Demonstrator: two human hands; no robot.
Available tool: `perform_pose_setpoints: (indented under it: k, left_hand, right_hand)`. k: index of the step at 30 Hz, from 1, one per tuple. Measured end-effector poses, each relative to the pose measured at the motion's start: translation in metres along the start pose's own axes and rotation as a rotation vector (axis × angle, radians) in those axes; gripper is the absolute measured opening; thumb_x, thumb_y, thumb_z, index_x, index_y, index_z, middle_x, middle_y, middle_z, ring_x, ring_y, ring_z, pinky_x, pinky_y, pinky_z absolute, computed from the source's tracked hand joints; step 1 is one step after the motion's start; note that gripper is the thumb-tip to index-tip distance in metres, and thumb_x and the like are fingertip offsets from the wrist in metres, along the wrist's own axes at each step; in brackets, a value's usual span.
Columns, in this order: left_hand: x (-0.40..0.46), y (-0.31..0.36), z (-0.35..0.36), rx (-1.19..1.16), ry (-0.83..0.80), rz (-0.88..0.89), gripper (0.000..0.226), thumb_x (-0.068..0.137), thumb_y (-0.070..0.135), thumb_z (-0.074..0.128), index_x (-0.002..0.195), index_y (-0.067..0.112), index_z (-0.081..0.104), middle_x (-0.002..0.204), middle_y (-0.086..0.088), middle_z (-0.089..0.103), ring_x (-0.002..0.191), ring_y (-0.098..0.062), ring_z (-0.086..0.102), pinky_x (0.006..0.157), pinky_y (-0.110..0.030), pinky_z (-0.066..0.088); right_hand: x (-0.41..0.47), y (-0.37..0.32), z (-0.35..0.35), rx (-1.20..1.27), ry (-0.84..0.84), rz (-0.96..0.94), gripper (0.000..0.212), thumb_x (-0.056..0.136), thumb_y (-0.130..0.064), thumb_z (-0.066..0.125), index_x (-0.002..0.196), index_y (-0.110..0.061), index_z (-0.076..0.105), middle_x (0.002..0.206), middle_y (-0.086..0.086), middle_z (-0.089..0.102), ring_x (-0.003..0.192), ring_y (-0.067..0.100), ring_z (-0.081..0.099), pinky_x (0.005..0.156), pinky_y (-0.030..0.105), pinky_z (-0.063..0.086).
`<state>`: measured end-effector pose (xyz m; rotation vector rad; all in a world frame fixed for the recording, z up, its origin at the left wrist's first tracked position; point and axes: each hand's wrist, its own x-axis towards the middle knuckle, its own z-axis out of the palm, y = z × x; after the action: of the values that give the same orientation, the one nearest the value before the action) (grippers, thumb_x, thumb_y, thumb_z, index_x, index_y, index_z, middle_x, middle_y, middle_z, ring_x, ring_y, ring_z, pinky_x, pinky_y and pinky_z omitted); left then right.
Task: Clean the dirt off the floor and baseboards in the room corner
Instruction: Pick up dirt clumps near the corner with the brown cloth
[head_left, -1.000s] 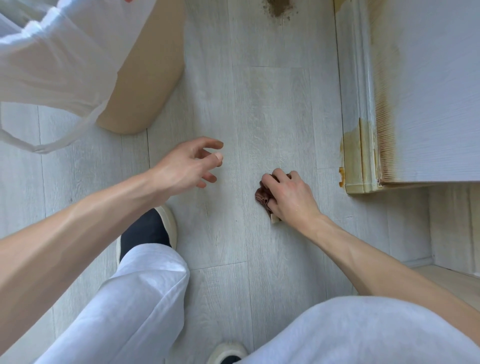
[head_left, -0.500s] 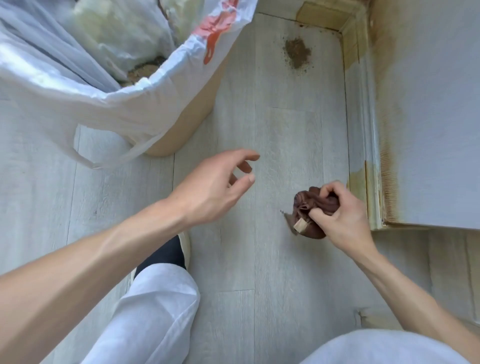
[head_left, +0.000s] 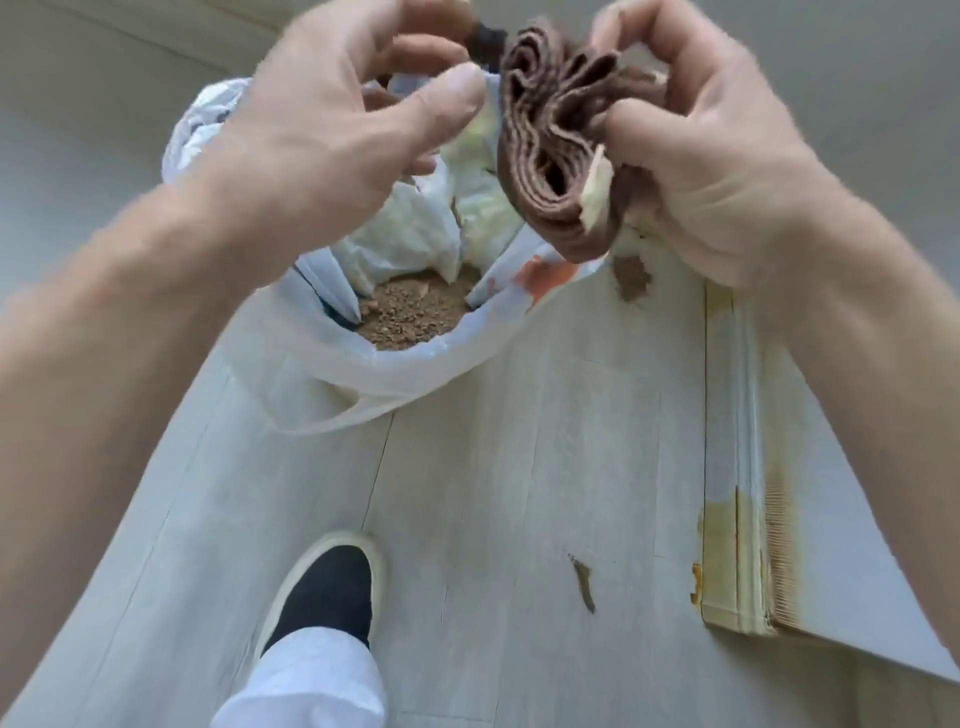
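Observation:
My right hand (head_left: 711, 156) grips a bunched brown cloth (head_left: 550, 156) high in the view, above the rim of a white plastic rubbish bag (head_left: 332, 364). My left hand (head_left: 337, 119) hovers beside the cloth with fingers loosely curled, holding nothing. Brown dirt (head_left: 410, 312) lies inside the bag among crumpled white wrappers. A dirt patch (head_left: 631, 278) shows on the floor just past the cloth. A thin brown smear (head_left: 584, 584) marks the grey floor near the stained baseboard (head_left: 727, 519), which has yellow-brown stains along its lower end.
My black shoe with a white sole (head_left: 327, 587) and white trouser leg (head_left: 306, 680) stand on the grey plank floor (head_left: 493, 493) at the bottom. A white wall panel (head_left: 841, 545) with a rusty edge runs along the right.
Both hands have risen from near the floor to up over the bag, the right one carrying the cloth. The view has lifted and tilted; a smear shows where the cloth was.

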<state>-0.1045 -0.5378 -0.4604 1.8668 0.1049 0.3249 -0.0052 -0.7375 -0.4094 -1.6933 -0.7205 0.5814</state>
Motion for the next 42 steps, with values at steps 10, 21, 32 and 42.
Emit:
perform_pose_setpoints:
  k: [10,21,32,42]
  left_hand:
    - [0.018,-0.015,-0.019,0.061,-0.011,-0.144,0.033,0.091,0.044,0.076,0.120,0.030,0.068,0.108,-0.003,0.075,0.084,-0.014,0.074,0.074,-0.048,0.063]
    - [0.021,-0.016,-0.019,0.114,0.104,-0.200,0.032,0.086,0.044,0.080,0.114,0.030,0.072,0.095,-0.006,0.072,0.071,-0.019,0.069,0.070,-0.048,0.062]
    - [-0.039,0.007,0.027,0.759,-0.203,0.106,0.073,0.088,0.024,0.030,0.160,0.015,0.030,0.170,-0.002,0.022,0.150,-0.024,0.037,0.118,-0.045,0.038]
    - [-0.046,0.015,0.035,0.862,-0.287,-0.112,0.068,0.087,0.035,0.019,0.146,0.019,0.049,0.152,-0.011,0.050,0.130,-0.038,0.055,0.103,-0.051,0.050]
  right_hand:
    - [0.056,0.020,0.026,0.424,-0.126,0.293,0.033,0.094,-0.009,0.047,0.124,-0.006,0.060,0.118,0.022,0.067,0.103,0.036,0.066,0.101,0.052,0.054]
    - [0.059,0.022,0.020,0.232,-0.220,0.412,0.038,0.106,-0.005,0.042,0.140,0.002,0.055,0.134,0.023,0.065,0.124,0.032,0.065,0.102,0.039,0.055]
    - [0.054,0.011,0.029,-0.015,0.184,0.285,0.011,0.096,0.000,0.061,0.096,0.005,0.071,0.088,0.019,0.072,0.081,0.029,0.073,0.082,0.039,0.061]
    - [0.051,0.015,0.035,-0.194,0.320,0.246,0.016,0.090,-0.006,0.063,0.089,-0.003,0.078,0.091,0.021,0.077,0.084,0.035,0.077,0.077,0.058,0.062]
